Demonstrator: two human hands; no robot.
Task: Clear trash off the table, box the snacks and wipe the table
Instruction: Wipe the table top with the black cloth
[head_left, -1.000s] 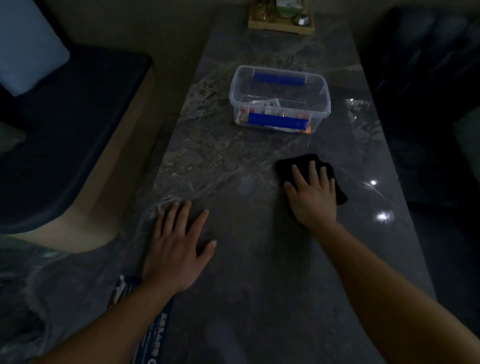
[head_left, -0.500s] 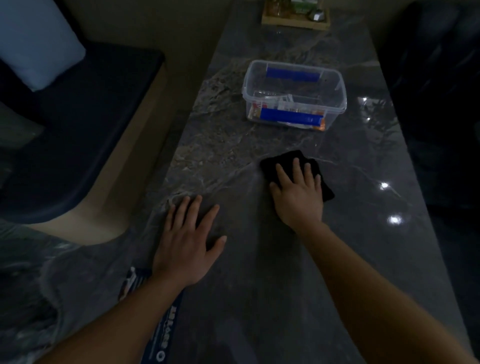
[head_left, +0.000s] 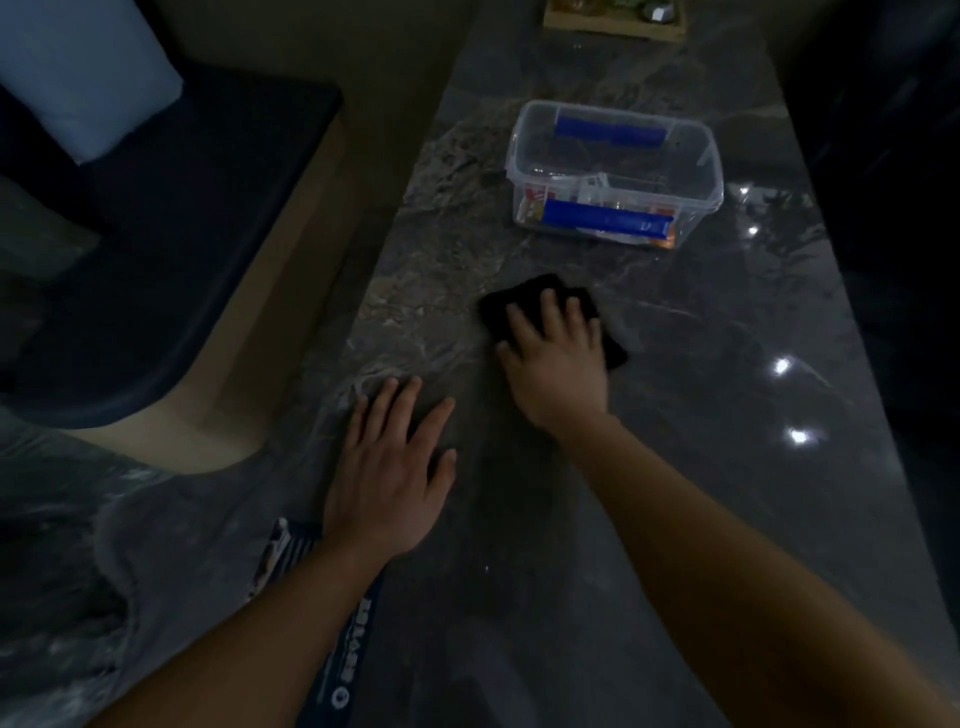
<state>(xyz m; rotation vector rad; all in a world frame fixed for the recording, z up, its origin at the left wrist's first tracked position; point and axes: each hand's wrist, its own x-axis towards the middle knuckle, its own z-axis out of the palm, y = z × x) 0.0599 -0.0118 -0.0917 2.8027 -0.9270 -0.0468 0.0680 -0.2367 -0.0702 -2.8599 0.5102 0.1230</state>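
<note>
Where the dark marbled table (head_left: 701, 395) runs away from the camera, a black cloth (head_left: 524, 304) is pressed flat to its surface under the right hand (head_left: 558, 364), whose fingers are spread over the cloth rather than closed around it. The left hand (head_left: 389, 467) is laid palm-down and open on the bare table, nearer the camera and to the left, holding nothing. A clear plastic box (head_left: 615, 174) with blue clips is stood beyond the cloth, apart from it; snack packets are seen inside, and a lid appears to be fitted. A printed dark item (head_left: 348, 654) is partly hidden beneath the left forearm. A wooden tray (head_left: 613, 26) is noted at the far end.
</note>
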